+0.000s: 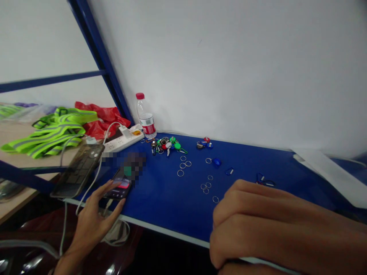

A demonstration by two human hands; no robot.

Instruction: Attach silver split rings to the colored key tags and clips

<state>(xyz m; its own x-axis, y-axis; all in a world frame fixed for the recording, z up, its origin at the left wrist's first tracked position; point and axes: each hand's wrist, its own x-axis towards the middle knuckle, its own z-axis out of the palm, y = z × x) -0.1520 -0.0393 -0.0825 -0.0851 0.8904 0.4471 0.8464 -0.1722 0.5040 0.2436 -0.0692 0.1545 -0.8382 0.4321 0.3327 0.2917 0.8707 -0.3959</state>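
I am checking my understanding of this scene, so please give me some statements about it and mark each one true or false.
1. The left hand rests its fingers on a dark smartphone with a lit screen. True.
2. The right hand grips a white plastic power strip. False: it is curled by the front edge of the blue tabletop, apart from the strip.
3. A clear plastic bottle with a red cap lies on its side. False: it stands upright.
4. Small metal split rings lie loose on the blue tabletop. True.
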